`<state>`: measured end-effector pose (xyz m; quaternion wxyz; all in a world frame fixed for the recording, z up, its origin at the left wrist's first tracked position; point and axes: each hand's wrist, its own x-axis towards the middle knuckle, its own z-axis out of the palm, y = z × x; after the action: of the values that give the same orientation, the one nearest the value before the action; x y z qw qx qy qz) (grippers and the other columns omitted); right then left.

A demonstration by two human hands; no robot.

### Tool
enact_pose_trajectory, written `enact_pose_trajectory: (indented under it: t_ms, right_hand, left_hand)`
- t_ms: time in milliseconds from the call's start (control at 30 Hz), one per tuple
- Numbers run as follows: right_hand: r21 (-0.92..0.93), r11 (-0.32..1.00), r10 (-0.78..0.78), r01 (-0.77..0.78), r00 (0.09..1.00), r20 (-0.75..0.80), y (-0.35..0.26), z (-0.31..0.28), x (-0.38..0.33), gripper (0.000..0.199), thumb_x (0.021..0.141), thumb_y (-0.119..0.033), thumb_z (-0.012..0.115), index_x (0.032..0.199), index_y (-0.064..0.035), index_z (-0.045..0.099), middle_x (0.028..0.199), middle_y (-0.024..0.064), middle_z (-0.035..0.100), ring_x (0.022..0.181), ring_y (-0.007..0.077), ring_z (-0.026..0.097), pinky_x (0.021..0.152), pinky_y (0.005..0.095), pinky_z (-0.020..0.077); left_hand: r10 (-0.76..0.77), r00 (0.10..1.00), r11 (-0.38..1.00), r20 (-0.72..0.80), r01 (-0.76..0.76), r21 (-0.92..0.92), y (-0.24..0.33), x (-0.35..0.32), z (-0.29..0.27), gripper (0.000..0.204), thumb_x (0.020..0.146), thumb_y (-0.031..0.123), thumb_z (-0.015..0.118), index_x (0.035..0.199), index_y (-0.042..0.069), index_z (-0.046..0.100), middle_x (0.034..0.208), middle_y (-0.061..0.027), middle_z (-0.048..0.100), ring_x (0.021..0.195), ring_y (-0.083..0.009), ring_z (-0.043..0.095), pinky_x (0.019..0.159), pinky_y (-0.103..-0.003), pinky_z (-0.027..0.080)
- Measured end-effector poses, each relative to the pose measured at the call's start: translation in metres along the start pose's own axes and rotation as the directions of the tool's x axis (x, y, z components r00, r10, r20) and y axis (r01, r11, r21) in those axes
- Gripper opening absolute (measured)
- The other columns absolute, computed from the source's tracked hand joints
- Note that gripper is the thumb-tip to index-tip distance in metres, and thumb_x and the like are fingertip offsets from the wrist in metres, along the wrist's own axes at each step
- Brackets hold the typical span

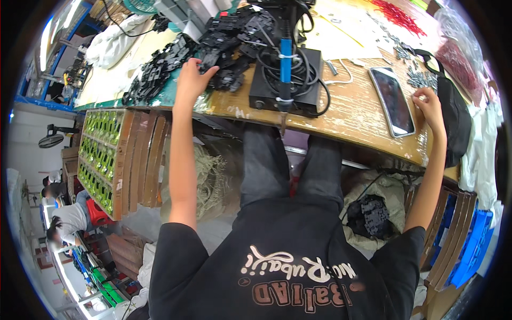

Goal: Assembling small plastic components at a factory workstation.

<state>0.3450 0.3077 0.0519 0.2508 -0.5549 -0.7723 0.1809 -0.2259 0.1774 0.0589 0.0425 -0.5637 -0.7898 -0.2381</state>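
My left hand reaches to the near edge of a heap of black plastic parts. Its thumb stands apart from the fingers, and the fingertips touch the parts. On the right, my right hand is beside a small pile of grey metal pieces, with thumb and fingertips drawn together. Whatever lies between those fingertips is too small to make out. Left of that hand lies a phone with a dark screen. A blue-handled powered screwdriver hangs upright between my hands, tip down.
Behind the screwdriver, a black box carries coiled cable. A black pouch lies at the table's right edge. Red pieces are spread at the back. Stacked trays of green-and-black parts stand below left; a sack of black parts sits below right.
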Motion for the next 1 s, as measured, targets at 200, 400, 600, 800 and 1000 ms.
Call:
enact_pose_trajectory:
  t_ms: [200,400,600,800,1000]
  right_hand:
    - [0.038,0.997,0.071,-0.066,0.982,-0.176,-0.001,0.016,-0.002,0.013,0.078,-0.01,0.057,0.086,0.0,0.054,0.075,0.0075,0.059,0.068,0.0131,0.055,0.063,0.026,0.0437]
    - [0.407,0.912,0.216,-0.053,0.905,-0.367,0.002,0.012,-0.02,0.014,0.082,-0.012,0.057,0.089,-0.0004,0.053,0.074,0.0068,0.06,0.061,0.0083,0.054,0.053,0.0198,0.045]
    - [0.565,0.822,0.287,-0.069,0.907,-0.307,-0.029,0.015,-0.056,0.02,0.081,-0.008,0.058,0.097,0.0034,0.056,0.084,0.0064,0.058,0.068,0.0095,0.054,0.06,0.0211,0.0469]
    - [0.642,0.767,0.229,0.022,0.925,-0.304,-0.111,0.021,-0.099,0.018,0.081,-0.004,0.057,0.096,0.0057,0.057,0.086,0.008,0.058,0.067,0.0106,0.054,0.063,0.0213,0.0445]
    - [0.785,0.616,-0.044,0.065,0.998,-0.048,-0.19,0.071,-0.148,0.015,0.075,0.01,0.054,0.088,0.005,0.059,0.088,0.0123,0.056,0.068,0.0139,0.054,0.061,0.0232,0.046]
  left_hand:
    - [-0.039,0.997,0.999,0.062,0.04,-0.003,-0.016,0.007,-0.009,0.062,0.062,0.039,0.073,0.103,-0.004,0.053,0.098,-0.0207,0.051,0.088,-0.0291,0.054,0.076,-0.034,0.044]
    - [-0.108,0.994,0.994,0.016,0.109,-0.013,-0.005,-0.035,-0.042,0.065,0.063,0.04,0.072,0.104,-0.004,0.05,0.096,-0.0168,0.047,0.088,-0.0259,0.05,0.077,-0.033,0.041]
    - [-0.186,0.978,0.925,0.091,0.206,-0.318,0.003,-0.088,-0.042,0.056,0.066,0.03,0.073,0.101,-0.003,0.045,0.092,-0.0127,0.052,0.077,-0.0198,0.052,0.072,-0.028,0.042]
    - [-0.046,0.917,0.324,0.397,0.389,-0.862,0.051,-0.16,-0.044,0.027,0.078,0.011,0.061,0.093,0.004,0.039,0.073,-0.0084,0.054,0.059,-0.0121,0.05,0.054,-0.023,0.041]
    - [0.148,0.789,-0.072,0.596,0.61,-0.789,0.12,-0.219,-0.031,0.028,0.081,0.0,0.053,0.101,0.002,0.034,0.085,-0.0117,0.058,0.074,-0.0154,0.06,0.055,-0.025,0.049]
